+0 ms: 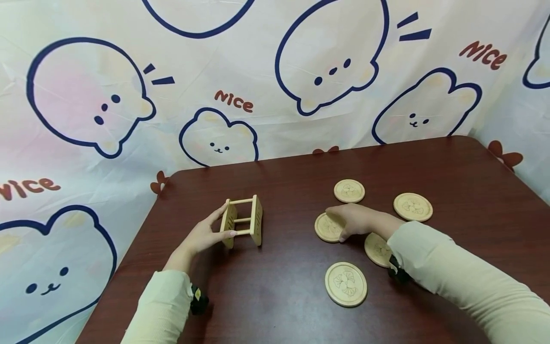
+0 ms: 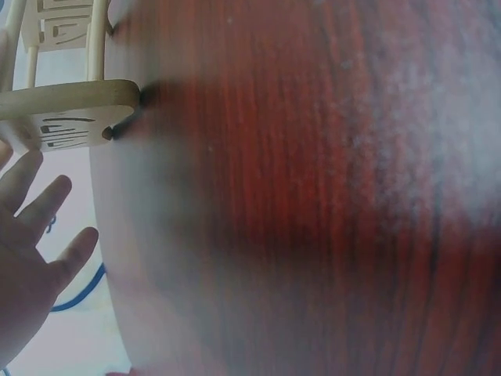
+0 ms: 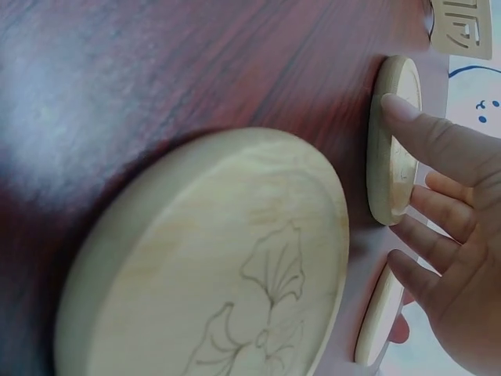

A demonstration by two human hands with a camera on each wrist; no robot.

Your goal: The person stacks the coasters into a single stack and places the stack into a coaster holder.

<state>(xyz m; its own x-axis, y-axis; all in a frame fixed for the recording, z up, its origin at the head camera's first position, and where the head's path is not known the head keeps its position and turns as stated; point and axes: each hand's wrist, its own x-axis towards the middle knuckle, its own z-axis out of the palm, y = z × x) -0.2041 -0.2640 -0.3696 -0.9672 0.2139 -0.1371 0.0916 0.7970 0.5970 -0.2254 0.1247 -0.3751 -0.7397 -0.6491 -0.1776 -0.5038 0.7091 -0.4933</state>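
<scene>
Sleeves (image 1: 461, 274), hands (image 1: 202, 237) (image 1: 360, 221) touching rack (image 1: 256, 222) left, coaster (image 1: 328, 230) right

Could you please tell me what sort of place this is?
Probably a makeshift indoor tabletop workspace, though little of the room shows: round pale wooden discs lie on a reddish-brown wood-grain table, before a pale cartoon-printed hanging sheet.
</scene>
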